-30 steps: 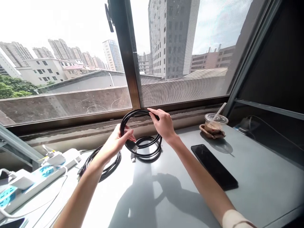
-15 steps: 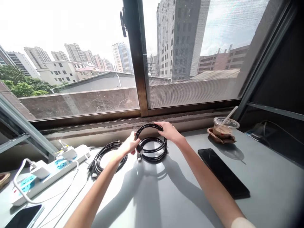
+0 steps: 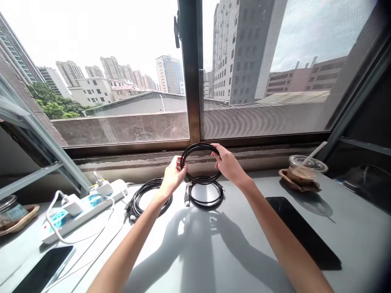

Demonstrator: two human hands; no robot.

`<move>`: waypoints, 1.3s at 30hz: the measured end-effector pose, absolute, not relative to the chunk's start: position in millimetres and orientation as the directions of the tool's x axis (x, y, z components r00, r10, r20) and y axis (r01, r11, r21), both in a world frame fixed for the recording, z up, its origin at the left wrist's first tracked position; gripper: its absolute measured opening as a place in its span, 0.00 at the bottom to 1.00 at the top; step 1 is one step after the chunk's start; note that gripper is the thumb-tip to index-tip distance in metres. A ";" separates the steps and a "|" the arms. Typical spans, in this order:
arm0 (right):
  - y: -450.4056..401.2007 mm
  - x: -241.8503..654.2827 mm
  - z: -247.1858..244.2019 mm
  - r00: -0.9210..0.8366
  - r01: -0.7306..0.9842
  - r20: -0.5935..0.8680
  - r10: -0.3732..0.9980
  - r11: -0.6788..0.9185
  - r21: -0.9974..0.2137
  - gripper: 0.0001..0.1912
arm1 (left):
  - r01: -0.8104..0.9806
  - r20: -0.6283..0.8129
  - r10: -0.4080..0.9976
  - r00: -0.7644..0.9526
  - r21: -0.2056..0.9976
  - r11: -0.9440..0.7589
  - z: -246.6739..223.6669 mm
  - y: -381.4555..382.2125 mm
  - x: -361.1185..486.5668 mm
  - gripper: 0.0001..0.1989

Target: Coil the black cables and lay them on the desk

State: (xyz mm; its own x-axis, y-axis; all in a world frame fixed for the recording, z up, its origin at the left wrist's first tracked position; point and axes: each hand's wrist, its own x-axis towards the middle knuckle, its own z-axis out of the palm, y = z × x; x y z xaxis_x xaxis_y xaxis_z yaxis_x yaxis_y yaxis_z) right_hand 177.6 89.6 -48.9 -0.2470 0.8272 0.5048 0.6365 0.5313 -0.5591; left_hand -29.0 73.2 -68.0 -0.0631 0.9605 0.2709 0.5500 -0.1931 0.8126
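"Clamped in our left hand (image 3: 173,177) and right hand (image 3: 228,163), the coil (image 3: 195,147) is up off the table (image 3: 363,240)."

"Does it touch the second coil (image 3: 206,206) below?"

"We can't tell; they overlap. Our left phone (image 3: 45,268) and left cup (image 3: 12,211) are cut off, too."

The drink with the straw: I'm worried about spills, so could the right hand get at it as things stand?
Probably, once free: the right hand and left hand both hold a black cable coil, but nothing visible blocks the way to the drink.
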 end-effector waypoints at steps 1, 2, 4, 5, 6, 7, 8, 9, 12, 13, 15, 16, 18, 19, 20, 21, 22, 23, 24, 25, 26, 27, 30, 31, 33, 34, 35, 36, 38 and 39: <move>88.2 177.8 -47.1 -0.241 0.607 0.533 0.811 0.554 -0.570 0.19 | 0.526 0.255 0.965 -0.065 0.831 -0.184 -66.7 72.2 -28.3 0.16; 86.8 177.9 -45.5 -0.233 0.576 0.568 0.789 0.582 -0.573 0.19 | 0.498 0.226 0.973 -0.056 0.851 -0.169 -65.8 71.4 -27.6 0.17; 84.1 177.6 -43.0 -0.212 0.530 0.642 0.737 0.638 -0.558 0.18 | 0.447 0.143 0.990 -0.018 0.886 -0.120 -64.3 70.3 -26.1 0.18; 82.5 177.3 -41.8 -0.202 0.520 0.669 0.715 0.658 -0.546 0.18 | 0.427 0.103 0.995 -0.001 0.900 -0.093 -63.4 69.7 -25.4 0.18; 80.8 177.0 -40.6 -0.195 0.518 0.686 0.701 0.668 -0.534 0.18 | 0.403 0.065 0.998 0.015 0.913 -0.066 -62.3 69.1 -24.9 0.19; 79.1 176.7 -39.4 -0.193 0.519 0.695 0.693 0.673 -0.527 0.18 | 0.380 0.032 0.999 0.032 0.924 -0.042 -61.0 68.3 -24.7 0.19; 77.5 176.4 -38.3 -0.193 0.519 0.699 0.688 0.677 -0.522 0.18 | 0.360 0.008 0.999 0.049 0.933 -0.025 -59.7 67.5 -24.8 0.20; 76.1 176.2 -37.4 -0.194 0.518 0.702 0.685 0.679 -0.520 0.19 | 0.344 -0.009 0.998 0.063 0.939 -0.013 -58.4 66.5 -25.1 0.20; 73.0 176.0 -35.3 -0.193 0.536 0.708 0.680 0.677 -0.504 0.19 | 0.309 -0.027 0.996 0.089 0.951 -0.002 -55.5 63.3 -25.9 0.22; 72.3 176.0 -34.8 -0.188 0.553 0.710 0.679 0.670 -0.495 0.19 | 0.294 -0.039 0.994 0.098 0.956 0.008 -54.9 62.2 -25.7 0.23; 70.8 176.0 -33.6 -0.171 0.597 0.718 0.675 0.651 -0.469 0.19 | 0.258 -0.072 0.989 0.133 0.966 0.036 -54.1 59.7 -24.1 0.23; 70.0 176.0 -32.8 -0.162 0.619 0.722 0.672 0.639 -0.456 0.19 | 0.240 -0.086 0.984 0.154 0.970 0.047 -53.8 58.3 -22.8 0.22; 68.3 176.3 -30.9 -0.144 0.649 0.726 0.673 0.618 -0.444 0.19 | 0.213 -0.090 0.979 0.183 0.976 0.050 -52.7 55.0 -19.8 0.21; 67.5 176.6 -30.0 -0.134 0.658 0.725 0.675 0.608 -0.445 0.19 | 0.198 -0.083 0.978 0.191 0.979 0.044 -52.0 53.2 -18.4 0.20; 67.0 177.0 -29.2 -0.124 0.665 0.723 0.679 0.598 -0.448 0.19 | 0.184 -0.077 0.977 0.196 0.982 0.041 -51.2 51.4 -17.2 0.19; 66.7 177.5 -28.6 -0.116 0.672 0.720 0.684 0.588 -0.451 0.19 | 0.168 -0.076 0.976 0.206 0.985 0.042 -50.5 49.7 -16.3 0.19; 66.8 178.1 -28.4 -0.110 0.678 0.717 0.688 0.579 -0.452 0.20 | 0.151 -0.077 0.972 0.222 0.988 0.044 -49.8 48.3 -15.7 0.19; 67.3 178.6 -28.5 -0.108 0.685 0.714 0.692 0.572 -0.451 0.20 | 0.134 -0.077 0.968 0.240 0.990 0.046 -49.5 47.2 -15.4 0.18; 68.3 179.1 -29.0 -0.107 0.693 0.710 0.696 0.564 -0.449 0.20 | 0.115 -0.075 0.963 0.259 0.992 0.047 -49.4 46.5 -15.4 0.18; 69.5 179.4 -29.9 -0.107 0.701 0.705 0.701 0.556 -0.446 0.21 | 0.098 -0.074 0.960 0.271 0.994 0.049 -49.6 46.3 -15.6 0.17; 71.0 179.5 -31.0 -0.108 0.709 0.697 0.709 0.547 -0.446 0.21 | 0.082 -0.073 0.958 0.277 0.995 0.052 -50.1 46.7 -15.8 0.15; 72.5 179.4 -32.3 -0.108 0.715 0.689 0.717 0.538 -0.447 0.21 | 0.067 -0.073 0.959 0.275 0.996 0.057 -50.9 47.5 -16.0 0.14; 75.8 178.0 -35.5 -0.101 0.739 0.670 0.736 0.506 -0.445 0.23 | 0.018 -0.076 0.968 0.238 0.997 0.073 -53.8 51.3 -15.8 0.10; 76.2 177.3 -36.1 -0.100 0.749 0.664 0.741 0.496 -0.440 0.23 | 0.002 -0.068 0.974 0.216 0.998 0.070 -54.6 52.5 -15.3 0.09; 75.7 175.7 -36.4 -0.098 0.772 0.650 0.754 0.469 -0.428 0.24 | -0.025 -0.044 0.984 0.171 0.998 0.049 -55.6 54.0 -13.8 0.08; 75.0 174.8 -36.4 -0.098 0.783 0.639 0.763 0.455 -0.424 0.24 | -0.032 -0.029 0.989 0.145 0.999 0.034 -55.7 54.2 -12.7 0.07; 74.1 174.0 -36.5 -0.098 0.792 0.623 0.776 0.440 -0.423 0.25 | -0.035 -0.014 0.993 0.119 0.999 0.018 -55.4 54.0 -11.4 0.07; 73.2 173.1 -36.8 -0.096 0.798 0.604 0.791 0.423 -0.428 0.27 | -0.038 -0.001 0.995 0.095 0.999 0.005 -54.9 53.4 -10.1 0.06; 71.7 171.1 -38.3 -0.082 0.798 0.553 0.829 0.387 -0.462 0.30 | -0.058 0.021 0.998 0.055 0.998 -0.017 -53.1 51.7 -7.7 0.05; 71.4 170.0 -39.4 -0.074 0.786 0.521 0.850 0.372 -0.495 0.32 | -0.073 0.031 0.999 0.039 0.997 -0.028 -51.7 50.8 -6.8 0.05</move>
